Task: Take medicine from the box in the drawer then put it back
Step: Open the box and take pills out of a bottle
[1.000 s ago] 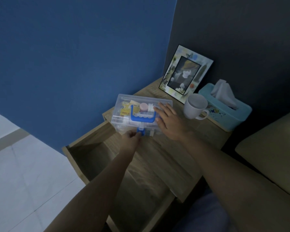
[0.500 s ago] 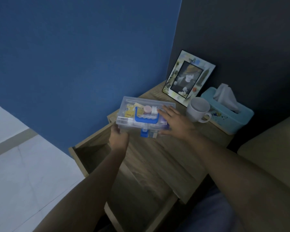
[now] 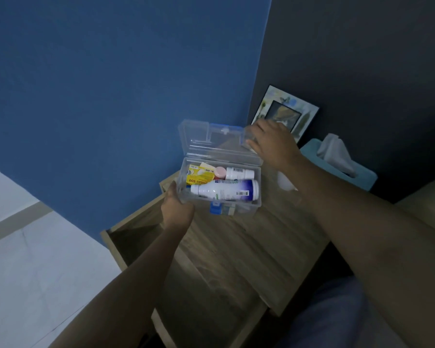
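Left hand point(image 3: 177, 209): fingers closed around the near left corner of a clear plastic medicine box point(image 3: 258, 192), steadying it on the wooden nightstand top point(image 3: 249, 237).
Right hand point(image 3: 274, 143): grasping the right edge of the box's transparent hinged lid point(image 3: 211, 139), which stands raised and open; a blue handle shows through it.
Box contents: a large white cylindrical bottle point(image 3: 224, 191) lying on its side with a printed blue label; a smaller white bottle point(image 3: 239, 173) behind it; a pink round cap point(image 3: 220, 171); a yellow cardboard packet point(image 3: 200, 175). A blue latch point(image 3: 215, 209) hangs at the front wall.
Below: open wood-grain drawer point(image 3: 126, 237).
Behind: floral picture frame point(image 3: 304, 114), leaning on the dark wall; teal tissue box point(image 3: 362, 177), white tissue protruding.
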A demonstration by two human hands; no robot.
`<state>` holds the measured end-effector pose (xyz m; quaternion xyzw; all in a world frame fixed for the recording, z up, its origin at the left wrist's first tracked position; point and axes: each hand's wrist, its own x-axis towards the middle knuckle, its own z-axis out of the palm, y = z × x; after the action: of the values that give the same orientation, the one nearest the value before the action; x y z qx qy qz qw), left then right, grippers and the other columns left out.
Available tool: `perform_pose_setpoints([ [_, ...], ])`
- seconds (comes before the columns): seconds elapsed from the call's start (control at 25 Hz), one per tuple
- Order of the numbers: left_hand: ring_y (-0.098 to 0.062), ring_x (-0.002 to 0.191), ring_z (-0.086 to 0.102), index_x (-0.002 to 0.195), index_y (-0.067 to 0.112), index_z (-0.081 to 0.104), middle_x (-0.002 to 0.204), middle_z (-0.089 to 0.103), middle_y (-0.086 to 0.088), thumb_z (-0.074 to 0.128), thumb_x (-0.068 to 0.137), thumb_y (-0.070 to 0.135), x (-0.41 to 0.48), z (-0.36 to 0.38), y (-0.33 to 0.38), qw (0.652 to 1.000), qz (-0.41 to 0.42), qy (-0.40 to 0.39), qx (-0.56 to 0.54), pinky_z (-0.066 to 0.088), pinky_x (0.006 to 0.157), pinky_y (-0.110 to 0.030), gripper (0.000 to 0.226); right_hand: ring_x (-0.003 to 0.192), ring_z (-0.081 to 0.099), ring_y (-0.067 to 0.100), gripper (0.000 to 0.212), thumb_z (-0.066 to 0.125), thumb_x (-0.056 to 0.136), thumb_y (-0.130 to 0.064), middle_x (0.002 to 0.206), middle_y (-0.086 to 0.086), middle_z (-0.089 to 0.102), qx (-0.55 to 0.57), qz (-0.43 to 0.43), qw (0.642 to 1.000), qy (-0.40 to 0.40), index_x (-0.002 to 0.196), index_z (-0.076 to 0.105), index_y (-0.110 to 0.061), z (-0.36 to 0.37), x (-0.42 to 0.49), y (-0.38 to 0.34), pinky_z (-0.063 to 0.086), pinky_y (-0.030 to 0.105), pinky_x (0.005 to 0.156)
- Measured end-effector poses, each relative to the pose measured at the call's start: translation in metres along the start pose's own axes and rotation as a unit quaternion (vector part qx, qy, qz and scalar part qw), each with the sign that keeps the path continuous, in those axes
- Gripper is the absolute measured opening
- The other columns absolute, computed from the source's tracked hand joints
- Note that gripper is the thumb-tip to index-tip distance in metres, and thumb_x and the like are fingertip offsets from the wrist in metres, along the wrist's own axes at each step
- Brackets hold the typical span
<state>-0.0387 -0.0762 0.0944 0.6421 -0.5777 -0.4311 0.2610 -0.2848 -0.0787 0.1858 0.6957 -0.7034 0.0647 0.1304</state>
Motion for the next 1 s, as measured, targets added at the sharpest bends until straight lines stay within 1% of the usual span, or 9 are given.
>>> perform_pose_setpoints([
  [0.16, -0.033, 0.115, 0.056, 0.138, 0.014, 0.04, 0.131, 0.057, -0.014, 0.048, 0.081, 0.0, 0.008, -0.002, -0.003, 0.999, 0.031, 0.0, 0.012, 0.048, 0.091, -0.041, 0.059, 0.131, 0.038, 0.032, 0.06, 0.043, 0.095, -0.034, 0.144, 0.018, 0.04, 0.005, 0.007, 0.998, -0.06, 0.144, 0.024, -0.006, 0.012, 0.015, 0.012, 0.031, 0.044, 0.108],
  [0.32, -0.032, 0.111, 0.057, 0.137, 0.012, 0.041, 0.131, 0.056, -0.014, 0.045, 0.079, -0.004, 0.015, -0.003, -0.006, 1.0, 0.025, 0.0, 0.012, 0.05, 0.087, -0.039, 0.061, 0.143, 0.023, 0.028, 0.068, 0.042, 0.095, -0.039, 0.156, 0.016, 0.022, 0.002, 0.023, 0.994, -0.107, 0.146, 0.016, -0.003, 0.022, 0.028, 0.016, 0.021, 0.043, 0.116],
  [0.4, -0.031, 0.111, 0.057, 0.137, 0.011, 0.042, 0.131, 0.057, -0.014, 0.045, 0.078, -0.004, 0.016, -0.004, -0.007, 1.0, 0.027, 0.002, 0.007, 0.047, 0.086, -0.036, 0.061, 0.143, 0.023, 0.029, 0.067, 0.045, 0.094, -0.036, 0.155, 0.017, 0.022, 0.019, 0.013, 0.996, -0.09, 0.146, 0.019, -0.002, 0.024, 0.032, 0.012, 0.02, 0.042, 0.117],
  [0.48, -0.032, 0.113, 0.056, 0.137, 0.011, 0.041, 0.131, 0.057, -0.015, 0.045, 0.077, -0.004, 0.016, -0.005, -0.009, 1.0, 0.03, 0.004, 0.004, 0.046, 0.088, -0.035, 0.062, 0.137, 0.033, 0.032, 0.057, 0.049, 0.094, -0.027, 0.15, 0.019, 0.033, 0.049, -0.021, 0.996, -0.069, 0.142, 0.03, -0.004, 0.028, 0.032, 0.003, 0.027, 0.042, 0.112],
  [0.52, -0.032, 0.115, 0.056, 0.138, 0.011, 0.041, 0.133, 0.056, -0.014, 0.045, 0.078, -0.004, 0.017, -0.005, -0.009, 1.0, 0.03, 0.003, 0.001, 0.046, 0.089, -0.037, 0.062, 0.132, 0.04, 0.033, 0.05, 0.049, 0.094, -0.024, 0.145, 0.019, 0.04, 0.063, -0.046, 0.994, -0.079, 0.138, 0.036, -0.006, 0.032, 0.031, -0.003, 0.032, 0.042, 0.108],
  [0.6, -0.031, 0.117, 0.055, 0.139, 0.012, 0.04, 0.135, 0.055, -0.014, 0.045, 0.079, -0.005, 0.018, -0.006, -0.01, 1.0, 0.027, 0.0, -0.006, 0.047, 0.088, -0.035, 0.063, 0.121, 0.048, 0.032, 0.042, 0.05, 0.094, -0.023, 0.134, 0.018, 0.051, 0.077, -0.095, 0.981, -0.15, 0.132, 0.045, -0.006, 0.041, 0.031, -0.018, 0.04, 0.041, 0.101],
  [0.72, -0.029, 0.118, 0.054, 0.14, 0.012, 0.039, 0.135, 0.054, -0.013, 0.046, 0.079, -0.005, 0.018, -0.006, -0.01, 1.0, 0.029, -0.005, -0.011, 0.044, 0.081, -0.029, 0.063, 0.117, 0.052, 0.031, 0.041, 0.054, 0.092, -0.026, 0.131, 0.014, 0.054, 0.071, -0.128, 0.96, -0.238, 0.129, 0.051, -0.01, 0.05, 0.032, -0.033, 0.043, 0.039, 0.094],
  [0.84, -0.029, 0.119, 0.054, 0.141, 0.013, 0.038, 0.136, 0.053, -0.013, 0.046, 0.08, -0.005, 0.017, -0.005, -0.01, 1.0, 0.027, -0.011, -0.011, 0.045, 0.081, -0.029, 0.063, 0.111, 0.054, 0.029, 0.04, 0.061, 0.087, -0.028, 0.125, 0.009, 0.057, 0.042, -0.146, 0.954, -0.258, 0.125, 0.056, -0.015, 0.056, 0.034, -0.04, 0.045, 0.038, 0.086],
  [1.0, -0.03, 0.122, 0.052, 0.141, 0.013, 0.037, 0.138, 0.052, -0.013, 0.045, 0.08, -0.005, 0.02, -0.006, -0.012, 1.0, 0.023, -0.012, -0.01, 0.048, 0.088, -0.035, 0.064, 0.109, 0.054, 0.028, 0.042, 0.065, 0.084, -0.024, 0.122, 0.01, 0.058, 0.005, -0.162, 0.951, -0.262, 0.125, 0.057, -0.014, 0.062, 0.04, -0.049, 0.042, 0.034, 0.082],
])
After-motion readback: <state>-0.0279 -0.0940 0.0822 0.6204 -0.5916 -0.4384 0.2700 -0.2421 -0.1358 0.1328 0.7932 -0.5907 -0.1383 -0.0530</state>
